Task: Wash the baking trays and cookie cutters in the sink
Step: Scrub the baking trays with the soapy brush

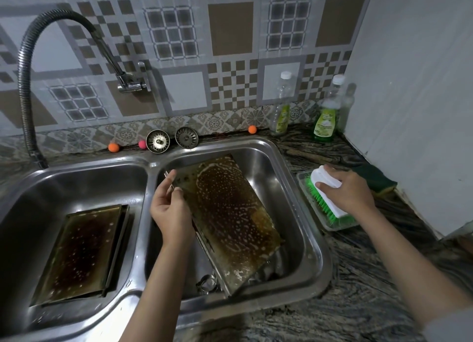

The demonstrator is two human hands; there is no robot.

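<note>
A dark, soapy baking tray (230, 218) leans tilted in the right basin of the steel double sink (317, 252). My left hand (170, 208) grips the tray's upper left edge. My right hand (345, 190) holds a white scrub brush with green bristles (325, 195) over a clear plastic dish (330, 225) on the counter to the right of the sink. A second dark tray (82, 254) lies flat in the left basin. A metal cookie cutter (206, 282) sits at the bottom of the right basin beside the tilted tray's lower corner.
A flexible hose faucet (25, 85) arches over the left basin. Two sink strainers (158, 141) and small orange and pink balls (113, 147) line the back ledge. Two dish soap bottles (325, 118) stand at the back right. A green sponge (376, 179) lies near the wall.
</note>
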